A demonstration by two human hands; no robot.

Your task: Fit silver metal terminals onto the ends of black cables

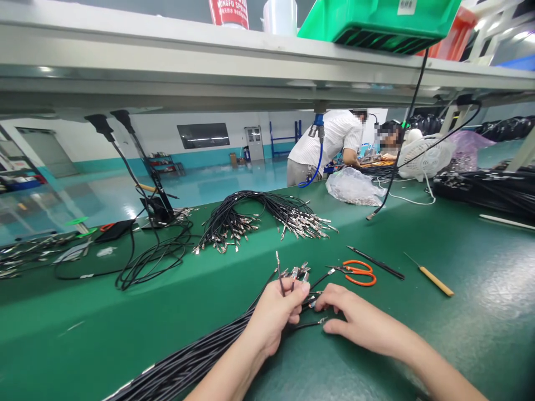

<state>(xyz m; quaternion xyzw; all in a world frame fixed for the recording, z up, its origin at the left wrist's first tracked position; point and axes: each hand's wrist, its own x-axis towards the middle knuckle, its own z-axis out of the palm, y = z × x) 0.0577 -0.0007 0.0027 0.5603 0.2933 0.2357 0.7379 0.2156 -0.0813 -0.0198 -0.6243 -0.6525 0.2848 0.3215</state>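
Left hand [276, 313] pinching cable ends [295, 273]

Fingers closed on them; black cable bundle [209, 352] runs toward 8 o'clock on table [104, 345]. Right hand [355, 315] half open, nothing visibly gripped, beside bundle's tips. Scissors [360, 272] at its 12.

White capitals on the red container [229, 15] read "ONGFU SPRI" (one more letter stands in front, its top cut off by the upper edge), with the last letters running out around the curve. Beneath them is a line of small Chinese characters, in which "天然水" can be made out. The white label [407, 6] on the green bin [387, 25] bears dark Chinese characters, too blurred to read surely.
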